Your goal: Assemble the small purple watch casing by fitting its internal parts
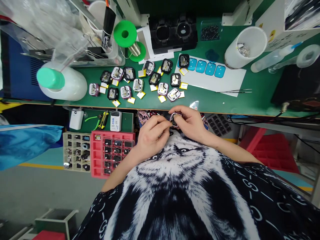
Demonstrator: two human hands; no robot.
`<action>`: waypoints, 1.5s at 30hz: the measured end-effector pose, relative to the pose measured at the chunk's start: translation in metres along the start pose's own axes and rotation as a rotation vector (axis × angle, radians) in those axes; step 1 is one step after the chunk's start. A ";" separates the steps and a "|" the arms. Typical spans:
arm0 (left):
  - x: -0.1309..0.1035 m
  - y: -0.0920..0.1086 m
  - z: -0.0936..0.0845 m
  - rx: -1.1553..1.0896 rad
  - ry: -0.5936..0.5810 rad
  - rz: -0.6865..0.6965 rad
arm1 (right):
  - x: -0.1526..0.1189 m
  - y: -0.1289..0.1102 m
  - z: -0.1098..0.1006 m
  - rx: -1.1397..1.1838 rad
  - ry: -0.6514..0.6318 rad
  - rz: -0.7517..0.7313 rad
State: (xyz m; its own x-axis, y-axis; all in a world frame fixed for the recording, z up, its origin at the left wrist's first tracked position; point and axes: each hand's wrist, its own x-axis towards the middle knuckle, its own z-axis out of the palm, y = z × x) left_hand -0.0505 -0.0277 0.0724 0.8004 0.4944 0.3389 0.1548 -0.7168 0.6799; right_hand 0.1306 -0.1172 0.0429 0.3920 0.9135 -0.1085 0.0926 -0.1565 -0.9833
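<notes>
A red tray (100,160) sits at left. The left hand (152,133) and right hand (191,121) both pinch a small case (174,118) between closed fingertips, just below the bench edge (225,111), near scattered cases (140,83).

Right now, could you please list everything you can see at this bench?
small square casings: about eighteen, black, white or purple, mid green bench
solder spool: one, green, back left
bottle: one, white with green cap, lying left
blue pads sheet: one, white, right of casings
tweezers: one, on sheet
cup: one, white, back right
red tray: one, below bench
left hand, right hand: holding one casing
</notes>
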 end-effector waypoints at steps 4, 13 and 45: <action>0.001 0.001 0.000 -0.064 0.059 -0.094 | 0.001 0.002 0.002 0.189 -0.091 0.158; -0.002 -0.002 0.001 -0.220 0.104 -0.245 | 0.004 0.006 0.004 0.253 -0.123 0.206; -0.004 -0.011 0.009 -0.736 0.018 -0.530 | 0.000 0.002 -0.002 0.117 -0.186 0.091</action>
State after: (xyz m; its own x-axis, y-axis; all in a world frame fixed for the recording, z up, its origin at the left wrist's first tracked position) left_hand -0.0504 -0.0265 0.0573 0.7197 0.6818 -0.1309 0.0860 0.0996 0.9913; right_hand 0.1330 -0.1187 0.0415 0.2173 0.9528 -0.2119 -0.0464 -0.2068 -0.9773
